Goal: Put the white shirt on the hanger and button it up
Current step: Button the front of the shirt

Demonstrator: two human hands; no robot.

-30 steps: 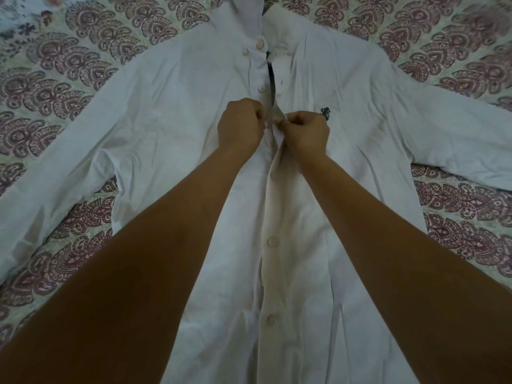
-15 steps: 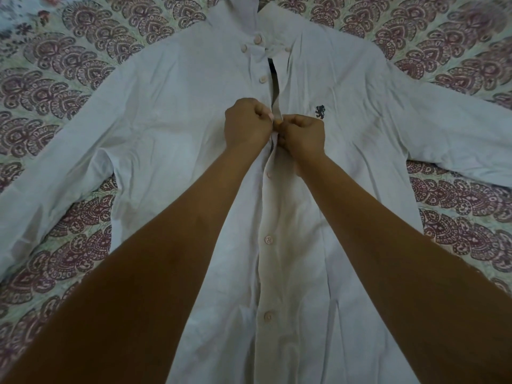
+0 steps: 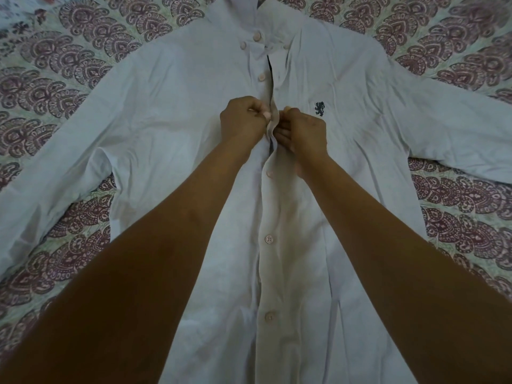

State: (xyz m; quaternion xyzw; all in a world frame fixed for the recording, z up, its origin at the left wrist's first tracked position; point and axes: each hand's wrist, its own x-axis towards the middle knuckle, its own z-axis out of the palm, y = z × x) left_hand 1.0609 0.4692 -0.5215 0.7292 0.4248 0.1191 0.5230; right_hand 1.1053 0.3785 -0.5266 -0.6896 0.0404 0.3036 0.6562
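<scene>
Left hand [image 3: 243, 121] and right hand [image 3: 303, 131] curled, shirt [image 3: 171, 112] placket pinched between both at chest height, shirt spread flat on patterned bedsheet [image 3: 55, 59].

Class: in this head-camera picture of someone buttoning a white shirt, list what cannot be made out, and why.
- Head view: the button being worked, hidden by the left hand and right hand, which pinch the white shirt.
- Head view: any hanger, covered by the shirt's cloth.
- Head view: top of the collar, cuffs and hem, cut off by frame edges.
- Head view: chest emblem, too small to identify.
</scene>
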